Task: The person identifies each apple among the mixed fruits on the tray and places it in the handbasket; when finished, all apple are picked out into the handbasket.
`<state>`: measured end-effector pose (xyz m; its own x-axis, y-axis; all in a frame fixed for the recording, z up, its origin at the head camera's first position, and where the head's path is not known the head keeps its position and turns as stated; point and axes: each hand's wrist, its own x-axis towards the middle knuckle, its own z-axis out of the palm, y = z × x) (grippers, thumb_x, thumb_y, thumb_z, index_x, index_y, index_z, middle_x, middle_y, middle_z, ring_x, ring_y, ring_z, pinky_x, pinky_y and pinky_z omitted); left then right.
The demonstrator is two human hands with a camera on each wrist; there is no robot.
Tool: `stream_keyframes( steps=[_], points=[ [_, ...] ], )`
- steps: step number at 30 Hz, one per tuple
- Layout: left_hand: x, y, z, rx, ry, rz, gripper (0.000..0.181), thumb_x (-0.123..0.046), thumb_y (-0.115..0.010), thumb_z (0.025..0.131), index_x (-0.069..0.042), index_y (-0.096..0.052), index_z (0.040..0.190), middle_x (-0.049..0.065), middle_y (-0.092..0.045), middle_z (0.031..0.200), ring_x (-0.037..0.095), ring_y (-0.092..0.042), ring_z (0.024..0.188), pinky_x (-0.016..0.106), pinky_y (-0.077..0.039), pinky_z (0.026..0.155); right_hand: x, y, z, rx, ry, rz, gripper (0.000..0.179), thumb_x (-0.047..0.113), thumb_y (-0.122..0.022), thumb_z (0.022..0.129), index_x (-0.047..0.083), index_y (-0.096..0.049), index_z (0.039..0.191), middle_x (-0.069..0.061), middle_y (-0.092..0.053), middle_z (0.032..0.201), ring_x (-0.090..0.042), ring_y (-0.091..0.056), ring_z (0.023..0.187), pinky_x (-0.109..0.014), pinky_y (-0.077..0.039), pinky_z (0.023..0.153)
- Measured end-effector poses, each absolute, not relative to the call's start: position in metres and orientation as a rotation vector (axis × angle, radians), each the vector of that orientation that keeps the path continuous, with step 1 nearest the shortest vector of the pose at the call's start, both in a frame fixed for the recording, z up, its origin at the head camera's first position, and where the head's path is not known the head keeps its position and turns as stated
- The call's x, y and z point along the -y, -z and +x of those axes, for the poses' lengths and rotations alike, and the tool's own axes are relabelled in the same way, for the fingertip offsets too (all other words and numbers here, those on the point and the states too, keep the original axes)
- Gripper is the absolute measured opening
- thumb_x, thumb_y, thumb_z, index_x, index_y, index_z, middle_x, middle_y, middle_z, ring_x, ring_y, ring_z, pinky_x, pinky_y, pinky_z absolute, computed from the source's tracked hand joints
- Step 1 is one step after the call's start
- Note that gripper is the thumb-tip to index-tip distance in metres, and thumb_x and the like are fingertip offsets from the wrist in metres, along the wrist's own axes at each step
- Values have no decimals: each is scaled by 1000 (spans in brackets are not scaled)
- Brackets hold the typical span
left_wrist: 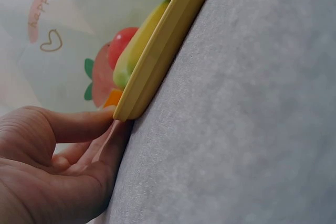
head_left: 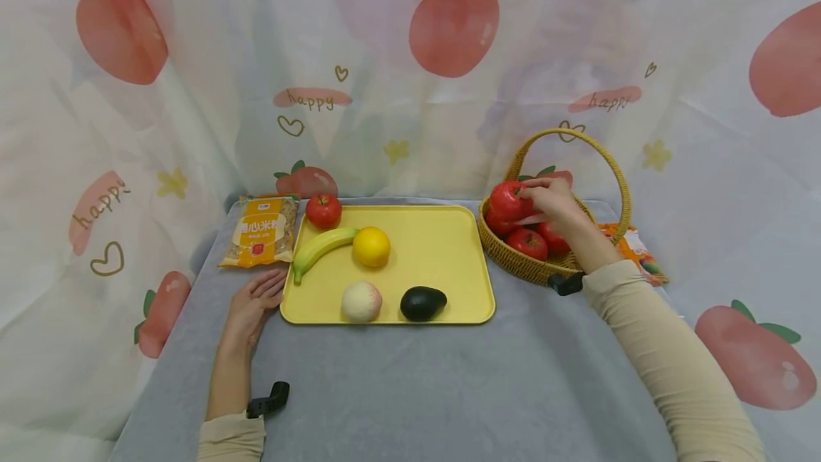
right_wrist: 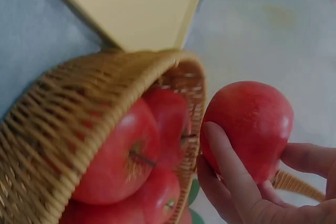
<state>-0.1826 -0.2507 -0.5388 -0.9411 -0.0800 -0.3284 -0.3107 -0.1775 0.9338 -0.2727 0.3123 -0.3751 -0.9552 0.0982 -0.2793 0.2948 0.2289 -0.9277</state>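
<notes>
A red apple [head_left: 509, 199] is held in my right hand [head_left: 556, 204], above the other apples in the wicker basket [head_left: 509, 261]. In the right wrist view, fingers and thumb lie round the held apple [right_wrist: 249, 124], beside the basket rim. Several red apples [right_wrist: 118, 161] lie inside the basket. My left hand [head_left: 251, 305] rests on the table at the left edge of the yellow tray [head_left: 436, 248]. Its thumb touches the tray corner in the left wrist view, fingers rather straight. On the tray are a banana [head_left: 321, 248], a yellow round fruit [head_left: 371, 247], a peach [head_left: 361, 301] and an avocado [head_left: 423, 303].
At the tray's back left corner sits another red fruit [head_left: 323, 211]. An orange and clear food packet [head_left: 261, 232] lies left of the tray. Another orange packet [head_left: 635, 252] lies right of the basket. The basket's tall handle [head_left: 621, 184] arches above it. A printed curtain [head_left: 372, 34] hangs behind.
</notes>
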Motion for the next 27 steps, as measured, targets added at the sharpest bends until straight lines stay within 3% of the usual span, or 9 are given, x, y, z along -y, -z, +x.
stream_keyframes(
  steps=[7,14,27],
  points=[
    [251,545,-180,-1886,-2249,-479,67,10,-59,99,-6,-37,161,17,-41,163,21,-47,146,22,-48,103,-327,379,-283,-2396,1765,407,54,14,-58,104,-8,-44,152,-26,-36,154,-50,-57,128,-52,-60,84],
    [251,541,-185,-1904,-2255,-476,68,9,-60,99,-8,-37,161,15,-42,163,23,-45,148,23,-46,105,-333,379,-297,-2367,1797,448,52,9,-55,104,-11,-42,150,-27,-28,160,-51,-47,136,-57,-55,92],
    [252,540,-186,-1904,-2240,-466,69,10,-59,99,-6,-37,161,16,-41,163,21,-45,147,21,-48,102,-342,380,-319,-2377,1795,614,51,5,-57,101,-8,-46,149,-29,-26,162,-48,-40,143,-54,-57,90]
  ],
)
